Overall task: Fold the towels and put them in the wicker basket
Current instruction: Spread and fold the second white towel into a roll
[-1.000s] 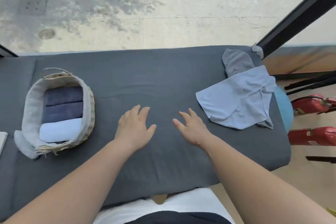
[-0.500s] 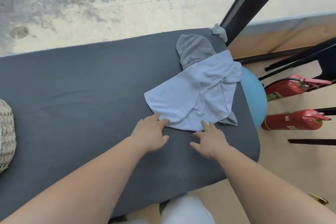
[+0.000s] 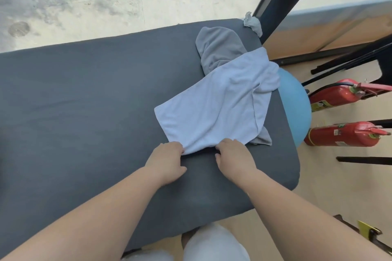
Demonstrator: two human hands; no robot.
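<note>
Grey padded table: its near edge sits at the person's knees, and a broad stretch of bare surface runs to the left of the work.
Left hand: fingers are curled in and pinching the near-left corner of the light blue towel.
Right hand: just beside the left, fingers are tucked over the same near edge and nipping the cloth there.
Light blue towel: it lies rumpled on the right part of the table, its right side doubled over in a long crease.
Step in hand: it looks like the pick-up that leads into spreading the towel flat for folding.
Doing it well: both pinches sit close together, so one hand probably wants to slide out to the other near corner. Lifting evenly, then drawing the cloth left onto bare table, should let the doubled flap drop open.
Watch for: the far corner overlaps the grey towel, so a quick tug could drag that one toward the table end above the blue ball.
Wicker basket: out of view.
</note>
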